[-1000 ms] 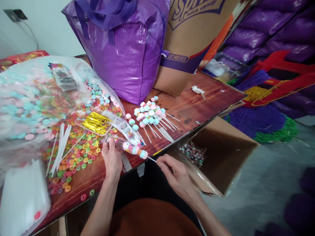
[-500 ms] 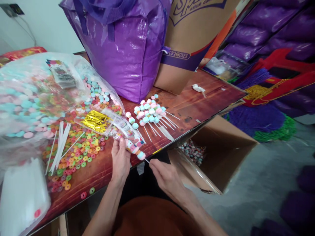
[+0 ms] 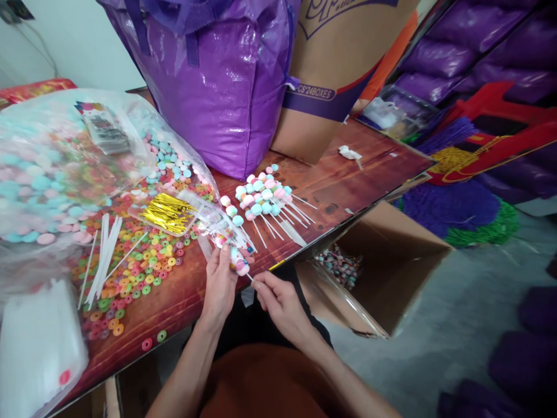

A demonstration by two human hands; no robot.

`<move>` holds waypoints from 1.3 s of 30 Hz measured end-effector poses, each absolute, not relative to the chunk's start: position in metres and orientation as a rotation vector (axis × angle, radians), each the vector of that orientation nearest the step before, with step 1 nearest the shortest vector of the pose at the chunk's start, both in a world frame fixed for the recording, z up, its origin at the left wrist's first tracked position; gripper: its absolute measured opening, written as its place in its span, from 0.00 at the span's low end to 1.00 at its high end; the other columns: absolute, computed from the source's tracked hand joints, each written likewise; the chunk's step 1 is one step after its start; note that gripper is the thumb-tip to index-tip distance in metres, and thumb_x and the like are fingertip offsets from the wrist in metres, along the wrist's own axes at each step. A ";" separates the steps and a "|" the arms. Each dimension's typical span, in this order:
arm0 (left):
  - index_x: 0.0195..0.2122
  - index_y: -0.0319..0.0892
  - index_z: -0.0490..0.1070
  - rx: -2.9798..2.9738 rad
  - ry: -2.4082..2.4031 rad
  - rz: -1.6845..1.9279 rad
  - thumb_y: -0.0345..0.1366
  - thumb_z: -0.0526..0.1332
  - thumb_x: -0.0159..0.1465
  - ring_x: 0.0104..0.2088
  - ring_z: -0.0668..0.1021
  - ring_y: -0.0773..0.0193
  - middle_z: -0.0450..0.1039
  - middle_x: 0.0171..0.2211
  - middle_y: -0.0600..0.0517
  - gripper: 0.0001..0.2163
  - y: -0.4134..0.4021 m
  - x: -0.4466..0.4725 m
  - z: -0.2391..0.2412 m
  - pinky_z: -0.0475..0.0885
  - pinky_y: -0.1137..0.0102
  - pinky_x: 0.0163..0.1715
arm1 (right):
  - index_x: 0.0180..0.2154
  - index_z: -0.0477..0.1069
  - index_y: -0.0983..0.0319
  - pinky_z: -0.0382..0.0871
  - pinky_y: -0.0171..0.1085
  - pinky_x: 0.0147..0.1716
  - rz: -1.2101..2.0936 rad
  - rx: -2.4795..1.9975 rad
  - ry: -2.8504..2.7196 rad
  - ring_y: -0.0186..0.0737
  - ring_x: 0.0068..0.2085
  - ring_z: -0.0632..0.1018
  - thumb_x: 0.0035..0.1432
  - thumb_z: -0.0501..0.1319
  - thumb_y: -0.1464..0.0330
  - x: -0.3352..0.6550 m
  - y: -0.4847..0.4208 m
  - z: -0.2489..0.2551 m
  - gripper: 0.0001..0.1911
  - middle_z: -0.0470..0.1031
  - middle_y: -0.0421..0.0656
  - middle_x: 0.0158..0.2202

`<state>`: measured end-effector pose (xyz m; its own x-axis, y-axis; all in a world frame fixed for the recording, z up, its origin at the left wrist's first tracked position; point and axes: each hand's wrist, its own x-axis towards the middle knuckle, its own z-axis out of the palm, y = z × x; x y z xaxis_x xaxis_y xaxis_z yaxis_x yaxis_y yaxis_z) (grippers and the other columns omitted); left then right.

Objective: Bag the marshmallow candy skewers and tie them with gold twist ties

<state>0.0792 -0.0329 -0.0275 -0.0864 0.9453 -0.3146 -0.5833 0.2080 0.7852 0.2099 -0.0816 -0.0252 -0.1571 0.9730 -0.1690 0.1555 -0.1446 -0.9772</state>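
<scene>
My left hand (image 3: pixel 221 281) pinches a small printed clear bag (image 3: pixel 228 235) over the table's front edge. Inside the bag's mouth sits a candy skewer (image 3: pixel 241 266) of pastel pieces, its end piece near the opening. Between the fingertips of my right hand (image 3: pixel 278 299) is the skewer's thin white stick, sticking out toward me. Just beyond my hands lies a pile of finished-looking candy skewers (image 3: pixel 263 194), sticks pointing right. A tray of gold twist ties (image 3: pixel 167 213) rests to the left of the bag.
Ring candies (image 3: pixel 152 255) and loose white sticks (image 3: pixel 104 255) cover the table's left side, beside a large bag of pastel candies (image 3: pixel 39 180). A purple bag (image 3: pixel 209 98) and a carton (image 3: pixel 322 87) stand behind. Below right, an open cardboard box (image 3: pixel 378 278) holds wrapped skewers.
The skewer has slid deeper into the printed bag, so its blue piece no longer shows outside. My right hand has moved left and closer to my left hand.
</scene>
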 end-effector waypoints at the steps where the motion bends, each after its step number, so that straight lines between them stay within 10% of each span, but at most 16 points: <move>1: 0.34 0.39 0.74 0.471 0.987 1.354 0.46 0.67 0.61 0.29 0.79 0.64 0.78 0.29 0.50 0.14 -0.032 0.078 -0.028 0.75 0.70 0.32 | 0.29 0.65 0.60 0.57 0.33 0.26 1.344 -1.360 -1.380 0.31 0.22 0.63 0.68 0.53 0.62 0.207 -0.081 -0.025 0.15 0.60 0.33 0.19; 29: 0.38 0.39 0.76 0.494 1.017 1.236 0.47 0.68 0.60 0.33 0.82 0.61 0.80 0.35 0.47 0.15 -0.047 0.078 -0.026 0.76 0.69 0.31 | 0.22 0.63 0.60 0.56 0.34 0.25 1.523 -1.331 -1.217 0.32 0.22 0.62 0.65 0.56 0.60 0.192 -0.075 -0.018 0.20 0.62 0.35 0.17; 39: 0.40 0.42 0.80 0.476 0.995 1.433 0.43 0.68 0.61 0.39 0.80 0.61 0.80 0.39 0.48 0.11 -0.056 0.056 -0.022 0.75 0.67 0.41 | 0.35 0.68 0.58 0.58 0.33 0.23 1.543 -1.223 -1.141 0.33 0.24 0.64 0.63 0.57 0.53 0.151 -0.060 -0.011 0.15 0.64 0.36 0.24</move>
